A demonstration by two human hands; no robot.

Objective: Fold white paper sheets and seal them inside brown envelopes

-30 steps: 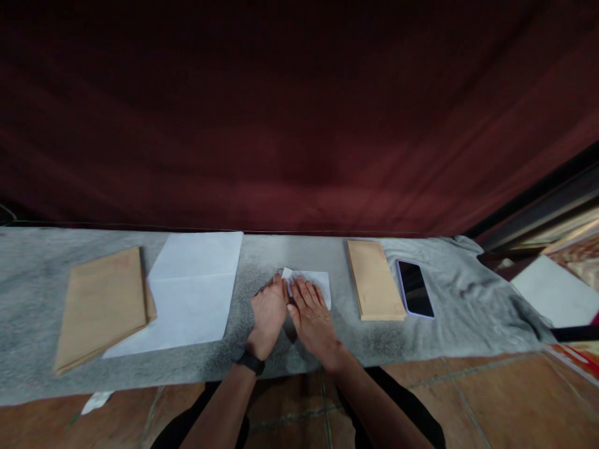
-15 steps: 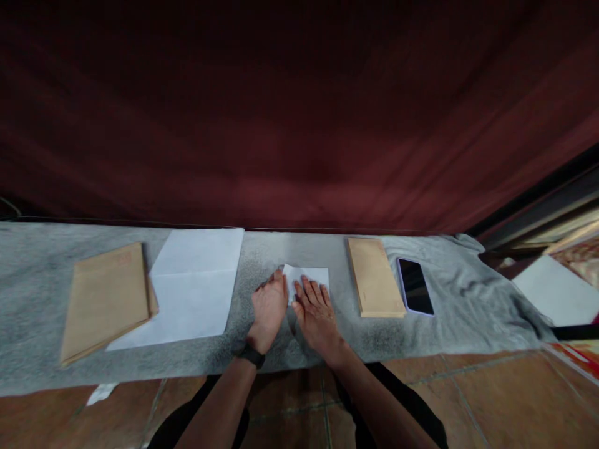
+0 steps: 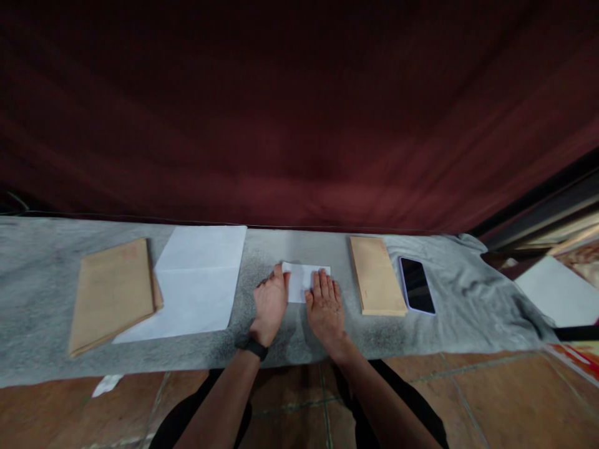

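Observation:
A small folded white paper (image 3: 300,282) lies on the grey cloth (image 3: 37,274) in front of me. My left hand (image 3: 270,304), with a black band on its wrist, rests on the paper's left end, fingers together and stretched forward. My right hand (image 3: 325,305) lies flat on the paper's right end, fingers spread. Both hands press down on the paper and neither grips it.
To the left lie a large white sheet (image 3: 194,277) and a stack of brown envelopes (image 3: 112,293). At the right sit a narrow brown envelope stack (image 3: 377,274) and a dark phone (image 3: 416,285). A dark red curtain (image 3: 299,112) hangs behind. Tiled floor (image 3: 491,399) lies below.
My right hand slid to the right along the paper and my left hand stayed at its left end. The paper now looks flatter and narrower. The view shifted slightly.

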